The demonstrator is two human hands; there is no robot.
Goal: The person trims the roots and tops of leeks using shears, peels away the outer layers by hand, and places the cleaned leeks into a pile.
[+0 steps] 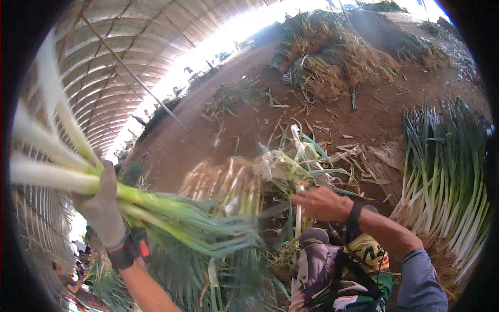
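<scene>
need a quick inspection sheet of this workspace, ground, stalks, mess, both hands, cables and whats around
Surface: brown earth floor, littered with scraps.
Job's things: bunch of spring onions in the left hand; row of spring onions lying at far right.
Clutter: loose pale leaves just beyond the right hand.
Left hand: gloved, closed around the bunch.
Right hand: bare, curled, apparently around a blurred blade-like tool.
Cables: nothing seen.
Surroundings: arched roof; large plant heap farther off.

Green-onion bunch (143, 199) in my left hand (103, 210): white stalks (54, 176) splay from one side of my grip, green leaves (208, 222) trail opposite.
</scene>
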